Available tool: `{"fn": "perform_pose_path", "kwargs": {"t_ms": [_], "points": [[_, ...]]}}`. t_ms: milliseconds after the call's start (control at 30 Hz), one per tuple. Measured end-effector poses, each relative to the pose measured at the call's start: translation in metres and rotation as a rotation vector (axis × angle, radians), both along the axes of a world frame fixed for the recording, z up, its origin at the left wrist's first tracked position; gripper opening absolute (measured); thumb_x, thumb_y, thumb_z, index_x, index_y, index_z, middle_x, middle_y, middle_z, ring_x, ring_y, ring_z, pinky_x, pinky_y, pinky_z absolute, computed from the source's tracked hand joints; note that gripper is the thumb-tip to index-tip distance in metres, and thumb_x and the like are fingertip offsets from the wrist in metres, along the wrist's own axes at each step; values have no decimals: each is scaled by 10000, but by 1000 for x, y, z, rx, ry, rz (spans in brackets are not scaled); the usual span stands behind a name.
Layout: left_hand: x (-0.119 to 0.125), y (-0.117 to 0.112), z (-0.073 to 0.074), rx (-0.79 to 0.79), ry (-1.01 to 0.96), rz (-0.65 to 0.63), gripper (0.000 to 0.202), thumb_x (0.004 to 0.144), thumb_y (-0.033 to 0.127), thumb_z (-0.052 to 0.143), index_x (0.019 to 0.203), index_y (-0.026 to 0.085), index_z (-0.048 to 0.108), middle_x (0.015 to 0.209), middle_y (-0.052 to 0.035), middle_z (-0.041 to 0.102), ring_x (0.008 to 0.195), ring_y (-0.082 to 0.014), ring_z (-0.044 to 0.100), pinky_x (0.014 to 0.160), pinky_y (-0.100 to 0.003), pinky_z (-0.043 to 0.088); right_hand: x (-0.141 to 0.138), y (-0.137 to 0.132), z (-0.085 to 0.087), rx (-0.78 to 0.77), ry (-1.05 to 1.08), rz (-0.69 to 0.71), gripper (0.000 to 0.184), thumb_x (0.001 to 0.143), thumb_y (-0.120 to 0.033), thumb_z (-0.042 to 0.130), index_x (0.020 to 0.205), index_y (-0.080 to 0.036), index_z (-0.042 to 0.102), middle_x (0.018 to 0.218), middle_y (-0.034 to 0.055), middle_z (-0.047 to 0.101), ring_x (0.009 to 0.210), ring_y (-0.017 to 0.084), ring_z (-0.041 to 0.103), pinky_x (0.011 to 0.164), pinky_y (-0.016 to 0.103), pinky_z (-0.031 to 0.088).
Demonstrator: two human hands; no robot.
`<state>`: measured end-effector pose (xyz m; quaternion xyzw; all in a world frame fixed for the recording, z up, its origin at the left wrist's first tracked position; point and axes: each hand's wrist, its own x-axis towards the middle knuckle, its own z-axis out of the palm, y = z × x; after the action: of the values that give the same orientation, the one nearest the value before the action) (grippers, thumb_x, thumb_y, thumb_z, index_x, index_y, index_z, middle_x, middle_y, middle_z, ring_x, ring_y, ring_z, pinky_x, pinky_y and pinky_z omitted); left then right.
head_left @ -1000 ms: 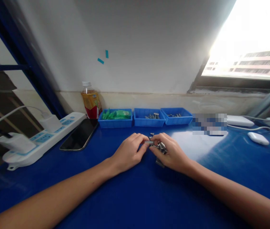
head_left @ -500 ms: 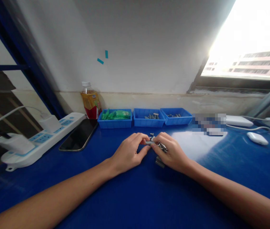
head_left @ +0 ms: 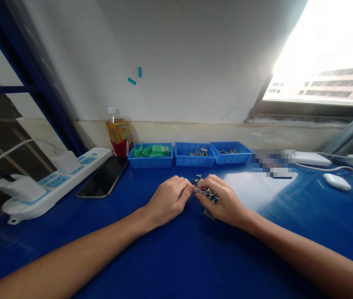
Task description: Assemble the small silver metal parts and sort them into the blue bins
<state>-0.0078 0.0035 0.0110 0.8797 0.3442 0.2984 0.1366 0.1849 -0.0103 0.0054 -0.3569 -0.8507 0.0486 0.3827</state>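
Blue tabletop [head_left: 176,257] meets a pale wall [head_left: 188,62] as the left hand [head_left: 170,199] and right hand [head_left: 224,200] pinch a small metal piece [head_left: 197,190] between them, loose screws [head_left: 212,196] within the right's curl, blue bins [head_left: 194,161] behind.

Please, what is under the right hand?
Small metal parts show in the curl of the right hand, and a grey piece peeks out below its thumb. Whatever the palm covers cannot be seen.
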Motion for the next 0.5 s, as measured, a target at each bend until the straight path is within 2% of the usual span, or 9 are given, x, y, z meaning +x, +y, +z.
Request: {"fn": "perform_pose_path", "kwargs": {"t_ms": [200, 367, 500], "points": [[-1, -2, -3, -16, -110, 1, 190, 907, 301, 479, 1050, 191, 539, 899, -36, 611, 837, -162, 571, 765, -303, 459, 0, 0, 0, -15, 30, -8, 89, 892, -246, 497, 853, -187, 552, 770, 47, 565, 719, 155, 512, 657, 296, 431], [-1, 1, -5, 54, -134, -49, 119, 897, 217, 499, 1001, 185, 548, 919, -40, 622, 877, -163, 571, 805, -303, 460, 3, 0, 0, -65, 72, 32, 60, 863, -234, 538, 821, -191, 536, 750, 32, 566, 696, 145, 512, 643, 281, 423], [-2, 2, -7, 66, -143, -74, 117, 904, 189, 491, 999, 192, 560, 934, -36, 639, 893, -164, 574, 815, -299, 457, 4, 1, 3, -130, 73, 69, 107, 828, -213, 567, 743, -196, 504, 680, 2, 546, 644, 128, 505, 612, 260, 412]]}}
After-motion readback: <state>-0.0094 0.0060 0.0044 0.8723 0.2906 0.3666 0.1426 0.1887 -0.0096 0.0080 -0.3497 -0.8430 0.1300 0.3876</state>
